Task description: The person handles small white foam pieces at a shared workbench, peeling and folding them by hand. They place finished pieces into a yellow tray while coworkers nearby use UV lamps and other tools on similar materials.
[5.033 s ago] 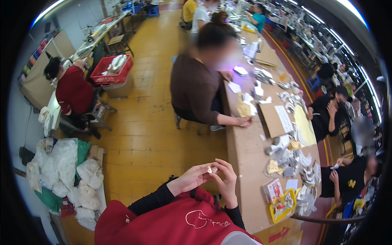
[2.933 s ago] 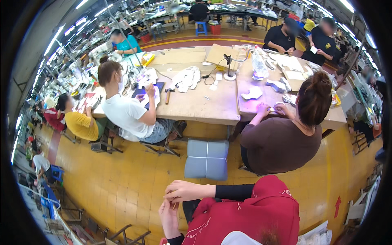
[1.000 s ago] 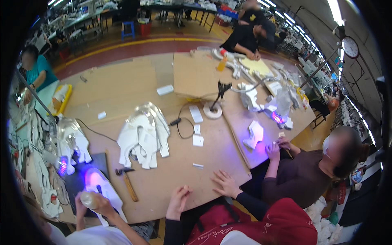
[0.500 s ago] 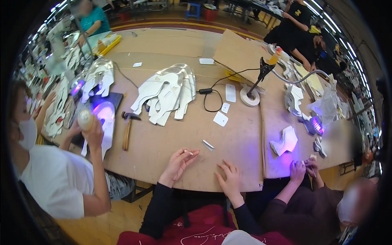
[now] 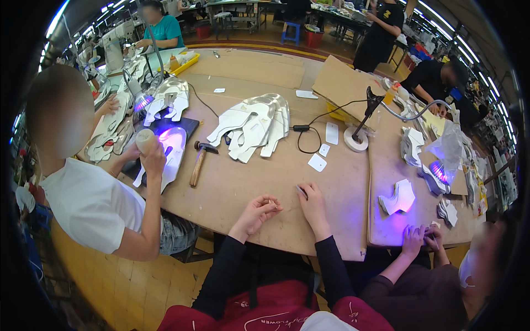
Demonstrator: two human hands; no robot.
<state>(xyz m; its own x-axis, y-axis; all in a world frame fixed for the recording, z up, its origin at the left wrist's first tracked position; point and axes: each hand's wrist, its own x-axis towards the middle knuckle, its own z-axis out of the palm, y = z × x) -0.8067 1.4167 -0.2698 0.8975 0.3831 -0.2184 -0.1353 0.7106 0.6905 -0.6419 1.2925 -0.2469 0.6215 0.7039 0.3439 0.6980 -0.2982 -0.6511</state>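
Note:
My left hand [image 5: 258, 215] is raised just over the near part of the table, thumb and fingertips pinched together. Whatever sits in that pinch is too small to make out. Beside it, my right hand [image 5: 313, 205] rests on the tabletop with its fingers closed at a small pale strip [image 5: 301, 192]. Beyond both hands lies a fanned stack of white shoe-upper pieces [image 5: 248, 128]. Three small white cards, one of them a square card [image 5: 317, 163], lie past my right hand.
A hammer [image 5: 202, 163] lies left of my hands. A co-worker at left holds a bottle [image 5: 146, 141] over a lit white piece. At right stand a tape roll [image 5: 356, 139], a lamp clamp [image 5: 369, 110] and a stack of white pieces [image 5: 398, 197] near another co-worker's hands.
My right hand has moved forward from lying spread on the table to the pale strip and closed there. My left hand stays pinched. The whole view has shifted, with table things farther right.

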